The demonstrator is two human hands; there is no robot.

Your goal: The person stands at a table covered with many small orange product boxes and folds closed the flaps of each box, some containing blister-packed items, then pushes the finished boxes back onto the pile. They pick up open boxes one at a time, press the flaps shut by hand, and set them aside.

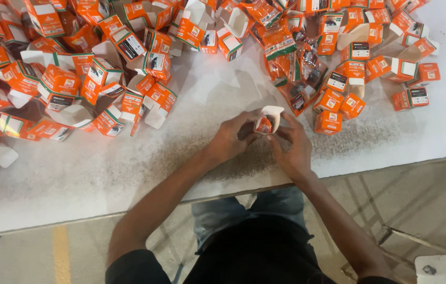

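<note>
A small orange and white carton (265, 122) with its white top flap standing open sits between both my hands over the white table (128, 173). My left hand (232, 138) grips its left side. My right hand (292, 147) grips its right side, fingers curled around it. What is inside the carton is hidden by my fingers.
A big heap of open orange and white cartons (75, 79) covers the far left of the table. More cartons (375, 58) and clear packets with dark parts (302, 73) lie at the far right. The table's front edge (102, 216) runs above a concrete floor with a yellow line (61, 255).
</note>
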